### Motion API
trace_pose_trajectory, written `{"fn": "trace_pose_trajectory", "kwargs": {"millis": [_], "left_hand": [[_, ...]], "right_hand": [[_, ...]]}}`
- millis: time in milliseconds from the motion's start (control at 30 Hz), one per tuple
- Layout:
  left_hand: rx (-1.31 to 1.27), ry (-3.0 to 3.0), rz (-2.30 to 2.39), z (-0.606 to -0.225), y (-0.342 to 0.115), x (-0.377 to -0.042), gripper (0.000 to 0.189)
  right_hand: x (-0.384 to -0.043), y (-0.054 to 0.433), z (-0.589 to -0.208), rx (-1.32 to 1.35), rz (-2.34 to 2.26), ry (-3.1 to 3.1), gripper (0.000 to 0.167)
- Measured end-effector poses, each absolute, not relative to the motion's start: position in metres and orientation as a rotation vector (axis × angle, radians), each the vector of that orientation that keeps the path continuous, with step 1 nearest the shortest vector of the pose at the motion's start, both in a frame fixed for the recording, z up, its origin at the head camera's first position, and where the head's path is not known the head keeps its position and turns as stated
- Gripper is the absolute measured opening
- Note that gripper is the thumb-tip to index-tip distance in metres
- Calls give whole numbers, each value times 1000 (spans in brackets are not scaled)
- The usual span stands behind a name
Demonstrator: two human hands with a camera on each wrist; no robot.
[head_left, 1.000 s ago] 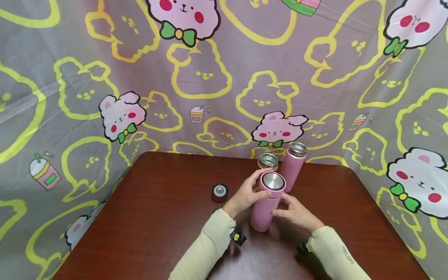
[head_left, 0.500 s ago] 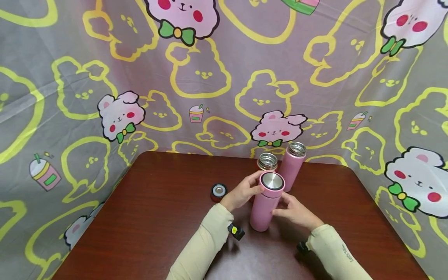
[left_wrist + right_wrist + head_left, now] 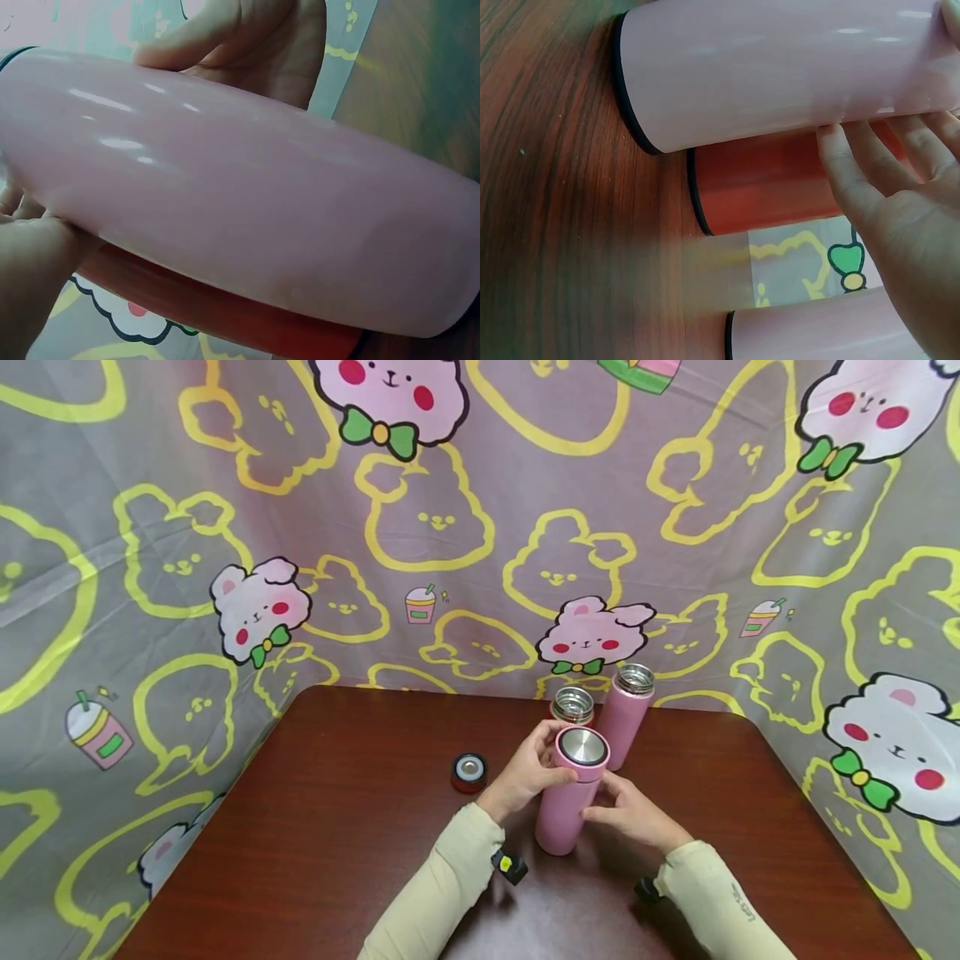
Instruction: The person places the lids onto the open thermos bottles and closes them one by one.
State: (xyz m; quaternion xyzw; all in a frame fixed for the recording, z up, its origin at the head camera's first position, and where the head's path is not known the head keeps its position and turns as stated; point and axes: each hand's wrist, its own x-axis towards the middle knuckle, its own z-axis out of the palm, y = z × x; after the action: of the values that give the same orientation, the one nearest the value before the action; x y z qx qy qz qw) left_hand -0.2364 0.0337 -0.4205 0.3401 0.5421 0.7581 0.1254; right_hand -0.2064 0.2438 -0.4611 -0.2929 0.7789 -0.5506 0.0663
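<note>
A pink thermos [image 3: 559, 817] stands upright between both hands, its steel-topped lid [image 3: 584, 747] seated on top. My left hand [image 3: 528, 777] grips the lid from the left, thumb across the front. From the right, my right hand [image 3: 637, 817] holds the body just below; in the right wrist view its fingers [image 3: 907, 161] touch the underside of the pink wall. Right behind is a red thermos [image 3: 761, 180], its steel mouth [image 3: 573, 705] uncovered. A second pink thermos [image 3: 626, 720], also lidless, stands behind to the right.
On the brown table [image 3: 360, 827], left of the bottles, lies a dark red and black lid [image 3: 469, 772], its inner side facing up. A patterned cloth [image 3: 450, 527] hangs behind the table's back edge and along both sides.
The left thumb drew back along the lid half a second ago and is now forward across it again. The right hand and the pink thermos hold nearly the same place.
</note>
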Motion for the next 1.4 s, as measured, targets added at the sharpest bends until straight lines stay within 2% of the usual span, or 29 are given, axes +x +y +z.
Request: {"fn": "trace_pose_trajectory", "kwargs": {"millis": [367, 900, 1400], "left_hand": [[1089, 1622, 2065, -431, 28, -245, 95], [927, 1598, 2249, -431, 35, -237, 99], [1056, 1561, 2146, -429, 27, -244, 99]], "right_hand": [[-209, 245, -467, -837, -1681, 2316, 52], [-208, 244, -470, -852, -1704, 2274, 52], [-209, 243, -463, -888, -1697, 2298, 51]]}}
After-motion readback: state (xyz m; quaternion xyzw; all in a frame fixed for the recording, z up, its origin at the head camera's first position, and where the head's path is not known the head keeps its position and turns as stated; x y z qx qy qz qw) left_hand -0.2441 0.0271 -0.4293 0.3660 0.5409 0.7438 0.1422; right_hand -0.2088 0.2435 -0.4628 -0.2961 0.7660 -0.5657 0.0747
